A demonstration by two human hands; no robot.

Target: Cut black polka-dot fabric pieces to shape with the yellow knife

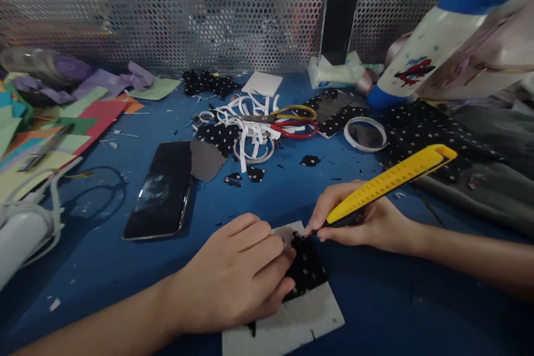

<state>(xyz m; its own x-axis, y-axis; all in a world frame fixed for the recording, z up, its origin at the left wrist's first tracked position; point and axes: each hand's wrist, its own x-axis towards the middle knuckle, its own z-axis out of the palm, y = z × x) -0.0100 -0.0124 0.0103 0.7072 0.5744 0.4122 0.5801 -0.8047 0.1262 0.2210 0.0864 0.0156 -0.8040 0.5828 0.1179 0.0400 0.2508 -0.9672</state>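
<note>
My left hand (237, 281) presses down, fingers curled together, on a small piece of black white-dotted fabric (307, 270) lying on a white card (308, 317) at the near edge of the blue table. My right hand (367, 219) grips a yellow utility knife (387, 183) like a pen. Its tip touches the top edge of the fabric, right beside my left fingertips.
A black phone (161, 189) lies to the left. Scissors (287, 120) sit on white paper strips (250, 133), with a tape ring (366, 133) and dotted fabric scraps (421, 128) beyond. Coloured paper (62, 128) is piled far left; a second phone (337, 25) leans on the perforated wall.
</note>
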